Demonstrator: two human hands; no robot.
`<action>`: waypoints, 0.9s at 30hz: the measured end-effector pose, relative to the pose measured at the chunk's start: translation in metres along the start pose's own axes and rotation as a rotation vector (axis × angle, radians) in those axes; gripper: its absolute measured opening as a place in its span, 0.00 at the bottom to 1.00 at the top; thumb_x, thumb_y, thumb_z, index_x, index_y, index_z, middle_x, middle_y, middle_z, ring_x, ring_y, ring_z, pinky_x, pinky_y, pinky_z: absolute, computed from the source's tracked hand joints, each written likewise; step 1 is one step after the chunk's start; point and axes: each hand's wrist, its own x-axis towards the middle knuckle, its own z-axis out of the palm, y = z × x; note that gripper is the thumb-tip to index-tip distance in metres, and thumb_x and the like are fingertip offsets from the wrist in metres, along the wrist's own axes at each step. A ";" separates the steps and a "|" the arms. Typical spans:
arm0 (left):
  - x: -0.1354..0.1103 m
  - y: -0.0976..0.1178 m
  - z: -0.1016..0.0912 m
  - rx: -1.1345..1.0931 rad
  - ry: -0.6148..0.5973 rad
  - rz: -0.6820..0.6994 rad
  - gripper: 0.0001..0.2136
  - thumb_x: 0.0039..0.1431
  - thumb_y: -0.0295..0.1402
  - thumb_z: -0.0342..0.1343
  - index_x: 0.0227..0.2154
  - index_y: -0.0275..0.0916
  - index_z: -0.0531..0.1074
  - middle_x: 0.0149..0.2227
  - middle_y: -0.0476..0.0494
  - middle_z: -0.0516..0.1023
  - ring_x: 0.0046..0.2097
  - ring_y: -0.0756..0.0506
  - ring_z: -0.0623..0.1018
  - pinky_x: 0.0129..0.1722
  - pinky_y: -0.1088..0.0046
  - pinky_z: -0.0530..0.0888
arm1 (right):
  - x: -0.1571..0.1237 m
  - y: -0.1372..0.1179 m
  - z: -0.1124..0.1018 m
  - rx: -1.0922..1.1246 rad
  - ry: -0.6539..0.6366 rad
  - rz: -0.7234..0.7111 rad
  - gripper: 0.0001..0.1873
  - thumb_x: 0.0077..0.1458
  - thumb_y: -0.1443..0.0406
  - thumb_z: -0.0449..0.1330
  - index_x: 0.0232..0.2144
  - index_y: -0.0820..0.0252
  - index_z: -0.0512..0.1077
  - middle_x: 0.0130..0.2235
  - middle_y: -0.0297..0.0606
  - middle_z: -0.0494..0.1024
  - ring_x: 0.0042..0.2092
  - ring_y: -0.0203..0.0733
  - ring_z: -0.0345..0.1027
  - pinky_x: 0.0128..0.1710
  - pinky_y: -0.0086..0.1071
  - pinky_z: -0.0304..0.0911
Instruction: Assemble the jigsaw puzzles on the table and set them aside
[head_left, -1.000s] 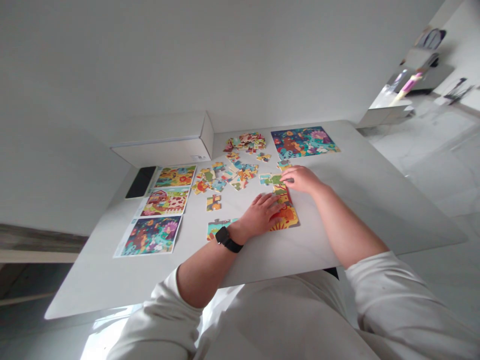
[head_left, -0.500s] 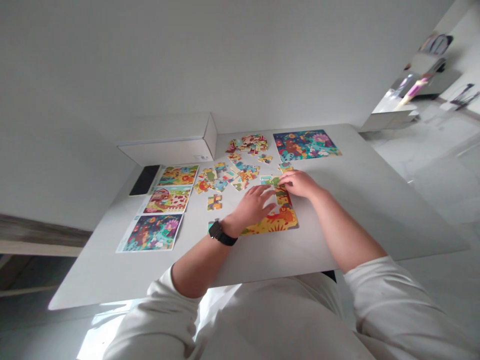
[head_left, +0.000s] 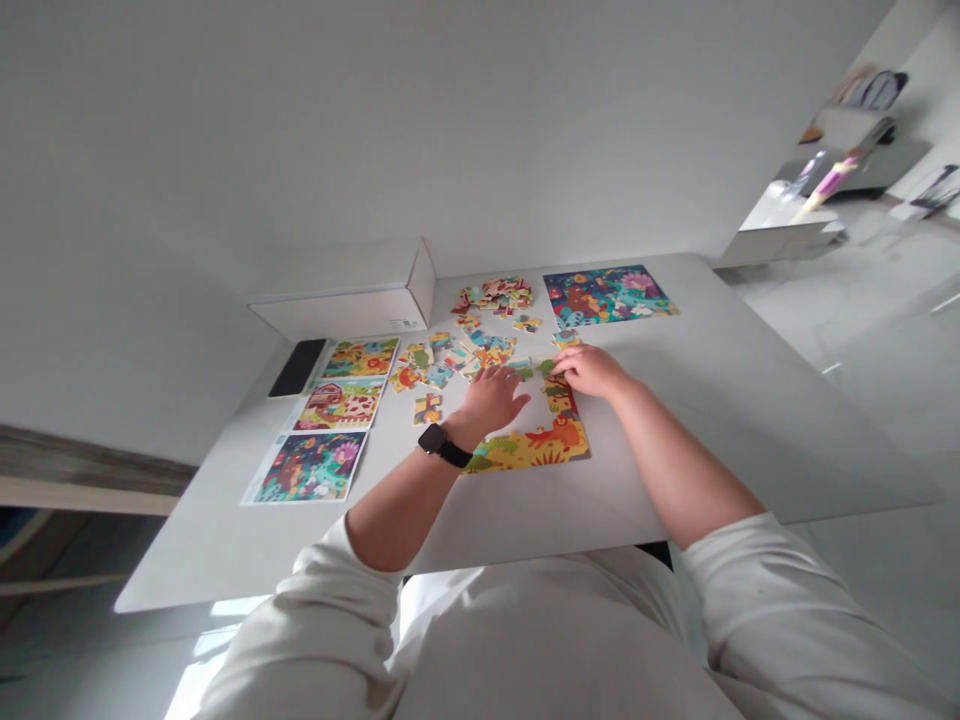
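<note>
In the head view, the person's left hand (head_left: 491,402) is palm down with fingers spread above the pale table (head_left: 525,522), gripping nothing visible. The right hand (head_left: 595,370) has bent fingers at the far right corner of the partly joined, yellow-and-red cardboard jigsaw (head_left: 538,450); whether they pinch a piece I cannot tell. The jigsaw lies along the near side, right of the loose multicoloured cardboard pieces (head_left: 439,374). A rectangular white box (head_left: 341,310) stands far left.

Left hand (head_left: 493,402), right hand (head_left: 592,373), partial jigsaw (head_left: 566,436)
</note>
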 end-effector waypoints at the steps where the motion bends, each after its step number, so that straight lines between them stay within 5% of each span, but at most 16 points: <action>1: -0.003 0.000 -0.001 0.006 0.006 -0.008 0.20 0.74 0.45 0.56 0.58 0.39 0.78 0.62 0.33 0.80 0.65 0.32 0.76 0.66 0.48 0.72 | 0.000 0.000 0.000 -0.001 -0.001 0.002 0.23 0.60 0.76 0.60 0.44 0.47 0.89 0.53 0.32 0.88 0.55 0.46 0.81 0.61 0.40 0.73; 16: -0.009 0.008 -0.006 -0.024 -0.074 -0.042 0.22 0.74 0.44 0.57 0.66 0.43 0.75 0.70 0.36 0.74 0.70 0.32 0.73 0.72 0.50 0.68 | 0.002 0.001 0.000 -0.006 -0.039 -0.002 0.23 0.60 0.75 0.60 0.44 0.46 0.89 0.54 0.32 0.87 0.55 0.45 0.80 0.61 0.38 0.72; 27: 0.008 -0.003 0.003 -0.059 0.036 -0.021 0.18 0.74 0.40 0.56 0.62 0.43 0.77 0.66 0.37 0.77 0.68 0.36 0.75 0.70 0.54 0.70 | 0.004 0.003 0.003 0.006 -0.039 0.008 0.22 0.61 0.74 0.60 0.44 0.47 0.89 0.54 0.33 0.87 0.56 0.46 0.79 0.62 0.38 0.70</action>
